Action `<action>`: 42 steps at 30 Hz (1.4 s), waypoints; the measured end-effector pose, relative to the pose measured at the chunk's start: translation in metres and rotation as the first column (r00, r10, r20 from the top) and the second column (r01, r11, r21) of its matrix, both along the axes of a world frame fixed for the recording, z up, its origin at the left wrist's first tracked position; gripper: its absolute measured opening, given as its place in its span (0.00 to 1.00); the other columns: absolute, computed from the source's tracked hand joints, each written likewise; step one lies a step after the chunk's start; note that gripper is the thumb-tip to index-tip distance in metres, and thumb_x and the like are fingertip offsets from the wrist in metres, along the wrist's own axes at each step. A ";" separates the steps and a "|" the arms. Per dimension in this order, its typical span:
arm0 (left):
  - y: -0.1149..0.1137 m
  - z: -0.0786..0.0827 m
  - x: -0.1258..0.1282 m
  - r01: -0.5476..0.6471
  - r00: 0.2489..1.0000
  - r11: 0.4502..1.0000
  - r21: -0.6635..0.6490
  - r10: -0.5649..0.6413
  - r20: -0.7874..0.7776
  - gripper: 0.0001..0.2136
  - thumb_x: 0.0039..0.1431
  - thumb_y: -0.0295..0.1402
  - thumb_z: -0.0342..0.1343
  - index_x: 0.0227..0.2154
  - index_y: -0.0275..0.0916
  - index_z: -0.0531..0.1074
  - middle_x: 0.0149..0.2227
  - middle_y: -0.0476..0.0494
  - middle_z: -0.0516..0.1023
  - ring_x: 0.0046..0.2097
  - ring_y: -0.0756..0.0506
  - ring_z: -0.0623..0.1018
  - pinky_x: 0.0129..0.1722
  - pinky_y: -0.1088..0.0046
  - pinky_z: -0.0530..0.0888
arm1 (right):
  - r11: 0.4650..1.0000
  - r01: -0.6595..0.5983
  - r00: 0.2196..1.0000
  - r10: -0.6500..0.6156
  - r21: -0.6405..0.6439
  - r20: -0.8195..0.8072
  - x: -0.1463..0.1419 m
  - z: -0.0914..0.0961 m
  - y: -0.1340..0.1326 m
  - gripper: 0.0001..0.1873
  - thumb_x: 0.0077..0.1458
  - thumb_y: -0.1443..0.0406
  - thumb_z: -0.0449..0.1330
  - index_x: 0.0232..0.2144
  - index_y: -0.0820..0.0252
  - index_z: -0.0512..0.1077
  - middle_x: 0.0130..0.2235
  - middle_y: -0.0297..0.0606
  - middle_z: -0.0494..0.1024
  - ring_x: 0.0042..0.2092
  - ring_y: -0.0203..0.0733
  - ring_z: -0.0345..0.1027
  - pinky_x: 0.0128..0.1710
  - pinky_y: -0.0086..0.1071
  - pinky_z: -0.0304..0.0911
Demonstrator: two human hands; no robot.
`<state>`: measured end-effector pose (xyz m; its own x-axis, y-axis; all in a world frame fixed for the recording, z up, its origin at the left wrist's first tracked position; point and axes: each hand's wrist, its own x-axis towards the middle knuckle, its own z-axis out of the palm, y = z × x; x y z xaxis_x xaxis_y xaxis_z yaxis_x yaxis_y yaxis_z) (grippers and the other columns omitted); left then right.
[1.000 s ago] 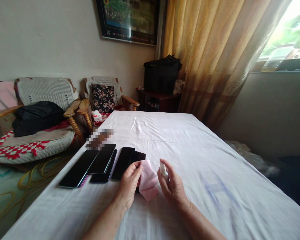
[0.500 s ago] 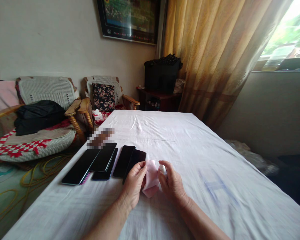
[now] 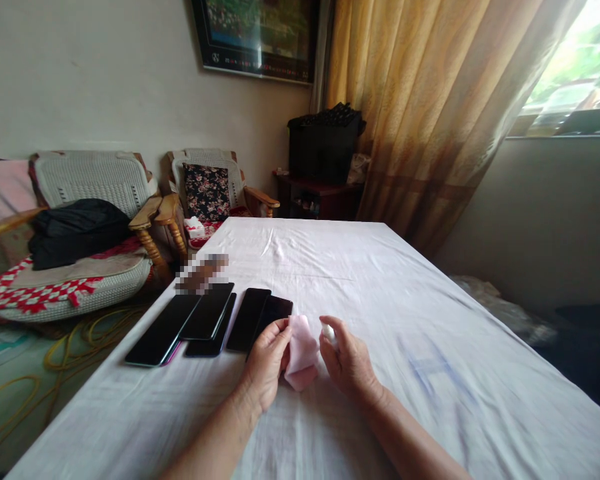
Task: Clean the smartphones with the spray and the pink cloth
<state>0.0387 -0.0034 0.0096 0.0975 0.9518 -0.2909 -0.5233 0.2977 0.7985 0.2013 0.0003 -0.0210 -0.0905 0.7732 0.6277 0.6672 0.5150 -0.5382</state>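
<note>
My left hand (image 3: 266,362) pinches a small pink cloth (image 3: 301,350) and also seems to hold the dark phone (image 3: 275,311) behind it. My right hand (image 3: 347,360) is closed around a small white spray bottle (image 3: 329,333), whose top points at the cloth. Both hands hover just above the white tablecloth (image 3: 380,320). Several more dark phones (image 3: 207,313) lie side by side and partly overlapping to the left of my left hand.
Two wooden armchairs (image 3: 90,220) with cushions and dark clothing stand left of the table. A black box (image 3: 324,150) sits on a dark cabinet by the yellow curtain (image 3: 430,107). Yellow cable (image 3: 70,340) lies on the floor at left.
My hands have drawn closer together and the pink cloth is now bunched more tightly between them. The view shifted slightly.
</note>
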 end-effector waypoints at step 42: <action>-0.001 0.000 -0.001 0.057 0.998 0.998 0.009 -0.057 -0.025 0.23 0.42 0.43 0.71 0.39 0.38 0.72 0.31 0.48 0.80 0.34 0.45 0.80 0.33 0.72 0.74 | 0.999 0.005 0.998 -0.007 0.045 0.057 0.004 0.004 0.000 0.16 0.60 0.65 0.49 0.49 0.59 0.66 0.33 0.39 0.79 0.25 0.39 0.70 0.27 0.30 0.64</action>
